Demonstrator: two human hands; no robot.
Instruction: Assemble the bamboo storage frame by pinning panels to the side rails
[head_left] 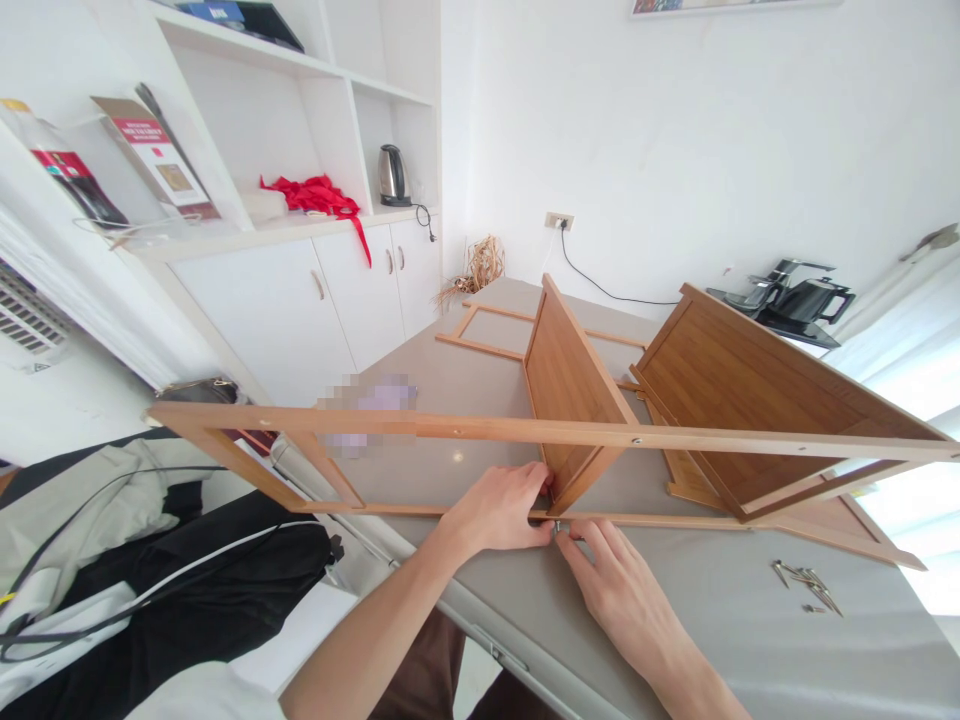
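Left hand (499,508), fingers curled, gripped the lower rail (412,511) of the wooden frame (525,432) at the middle panel (566,375)'s near corner. Right hand (615,570), nearly closed, pinched a small metal piece (558,528) beside that panel corner.

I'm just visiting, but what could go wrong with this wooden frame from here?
The left end of the wooden frame seems to jut past the edge of the grey table, so a bump there might shift it. The small metal piece at the fingertips of the right hand could slip and drop. The loose screws might roll away if knocked.
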